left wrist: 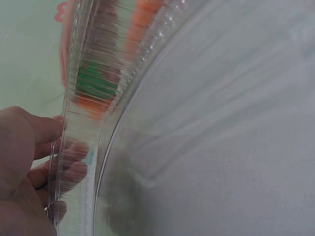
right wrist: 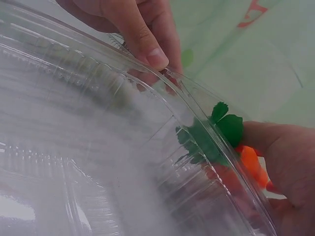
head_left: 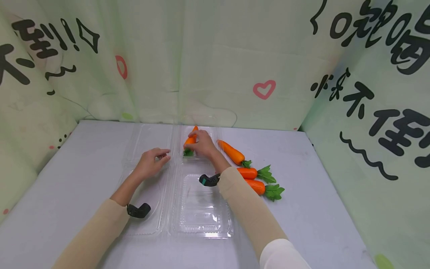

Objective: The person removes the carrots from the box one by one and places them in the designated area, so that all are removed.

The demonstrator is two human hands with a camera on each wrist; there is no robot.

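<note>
A clear plastic clamshell box [head_left: 205, 216] lies open on the table, its halves side by side. With thumb and fingers, my left hand [head_left: 151, 163] pinches the raised edge along the box's middle; in the left wrist view that ribbed edge [left wrist: 74, 123] runs between them. My right hand [head_left: 204, 145] grips an orange toy carrot [head_left: 190, 141] over the far end of the right half. The carrot's green leaves [right wrist: 230, 129] point towards me, showing partly through the clear plastic in the right wrist view. Its far tip sticks out beyond my fingers.
To the right of the box lie three more carrots: one slanted at the back [head_left: 231, 152], one in the middle [head_left: 248, 173] and one in front [head_left: 256, 186], the latter two partly behind my right sleeve. A pale green curtain [head_left: 215, 74] encloses the white table [head_left: 302, 209].
</note>
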